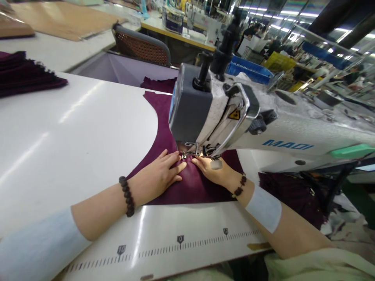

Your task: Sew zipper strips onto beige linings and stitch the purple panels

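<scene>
A maroon fabric piece (187, 187) lies under the presser foot (184, 156) of a sewing machine (231, 117), with small folds near the needle. My left hand (158, 175) rests on the fabric just left of the foot, fingers stretched out and pressing flat. On the other side, my right hand (216, 169) is close against the foot, its thumb and fingers drawn together on the fabric. The machine head partly hides the right fingertips. One curved edge of the fabric runs away toward the back of the table.
A stack of dark maroon pieces (26, 74) sits at the far left of the white table (88, 128). Printed ruler marks (180, 246) run along its front edge. More maroon cloth (290, 195) hangs at right, below the machine arm. Behind stand a chair (142, 45) and a blue crate (249, 70).
</scene>
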`<state>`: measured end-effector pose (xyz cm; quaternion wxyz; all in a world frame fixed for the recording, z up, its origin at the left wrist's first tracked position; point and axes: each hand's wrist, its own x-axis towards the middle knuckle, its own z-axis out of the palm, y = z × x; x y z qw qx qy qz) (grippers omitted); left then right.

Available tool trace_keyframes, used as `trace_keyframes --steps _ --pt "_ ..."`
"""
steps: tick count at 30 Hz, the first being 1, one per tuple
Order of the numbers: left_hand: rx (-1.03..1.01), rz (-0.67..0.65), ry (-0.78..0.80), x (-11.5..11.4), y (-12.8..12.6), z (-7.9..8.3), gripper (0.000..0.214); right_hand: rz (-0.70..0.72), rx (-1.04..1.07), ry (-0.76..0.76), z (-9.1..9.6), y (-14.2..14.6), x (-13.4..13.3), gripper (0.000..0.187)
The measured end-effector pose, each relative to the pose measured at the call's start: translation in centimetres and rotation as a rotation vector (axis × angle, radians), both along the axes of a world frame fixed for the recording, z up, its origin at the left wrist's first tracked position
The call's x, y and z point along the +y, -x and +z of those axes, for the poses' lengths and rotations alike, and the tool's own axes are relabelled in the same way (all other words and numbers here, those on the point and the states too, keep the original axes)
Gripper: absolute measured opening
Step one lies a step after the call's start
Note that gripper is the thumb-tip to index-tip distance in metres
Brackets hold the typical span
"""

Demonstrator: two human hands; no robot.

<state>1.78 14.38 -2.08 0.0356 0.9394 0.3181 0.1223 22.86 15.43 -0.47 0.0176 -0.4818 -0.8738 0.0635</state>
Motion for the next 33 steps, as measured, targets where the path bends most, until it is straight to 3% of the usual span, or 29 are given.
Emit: trace_keyframes --steps 5,18,24,27,30,33 --pt "-0.007 -0.011 0.003 0.1 0.0 0.1 0.036 0.004 -0.013 0.005 0.8 0.3 0.0 0.032" --pt "-0.010 -0.019 0.018 0.4 0.0 0.8 0.035 -0.034 -0.052 0.044 0.6 0.5 0.2 0.034" --pt "0.014 -0.077 0.037 1.3 0.9 0.2 0.036 -0.062 -0.117 0.012 0.7 -0.6 0.2 0.033" --pt "0.053 -0.078 0.050 2.0 2.2 0.3 0.035 -0.156 -0.072 -0.042 1.0 -1.0 -2.6 0.041" --pt "0.009 -0.014 0.051 1.7 2.9 1.4 0.038 -0.234 -0.097 -0.038 1.6 -0.2 -7.6 0.056" --pt "-0.058 0.033 0.046 0.4 2.2 2.9 0.044 -0.149 -0.063 0.015 2.6 1.2 -11.6 0.052"
